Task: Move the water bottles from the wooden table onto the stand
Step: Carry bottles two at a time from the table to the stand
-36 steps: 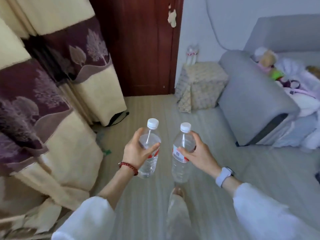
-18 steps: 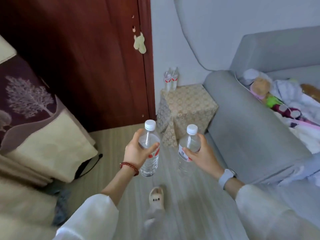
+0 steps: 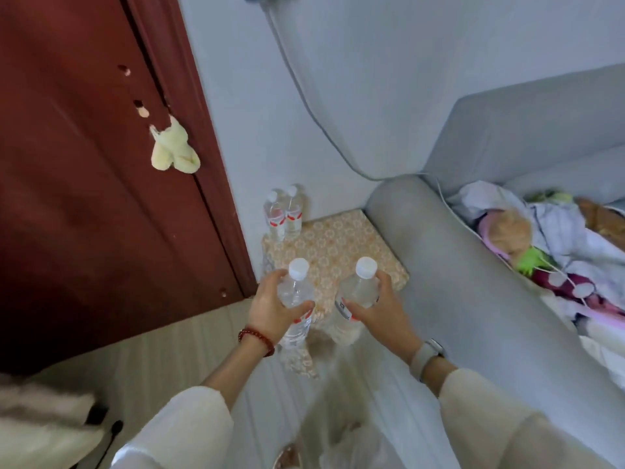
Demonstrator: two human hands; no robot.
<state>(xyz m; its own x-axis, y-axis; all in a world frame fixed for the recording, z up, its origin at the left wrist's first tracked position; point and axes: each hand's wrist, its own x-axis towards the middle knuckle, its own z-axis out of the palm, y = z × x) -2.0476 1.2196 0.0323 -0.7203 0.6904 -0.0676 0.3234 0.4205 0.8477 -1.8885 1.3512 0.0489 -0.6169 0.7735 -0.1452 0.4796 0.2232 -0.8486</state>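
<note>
My left hand point(image 3: 269, 311) grips a clear water bottle point(image 3: 296, 296) with a white cap and red label, held upright. In my right hand point(image 3: 378, 314) is a second bottle point(image 3: 358, 289) of the same kind, tilted slightly left. Both hang in the air over the near edge of the stand point(image 3: 341, 252), a low block draped in a beige flowered cloth. Two more water bottles point(image 3: 284, 214) stand together at the stand's far left corner, against the wall.
A dark red door point(image 3: 101, 181) with a pale yellow plush hanging on it fills the left. A grey sofa arm point(image 3: 456, 282) presses against the stand's right side; toys and cloths lie on the sofa seat. A grey cable runs down the wall.
I have walked up to the stand, which is now close below the two bottles. The curtain has dropped out of view at left. Both hands keep their hold.
</note>
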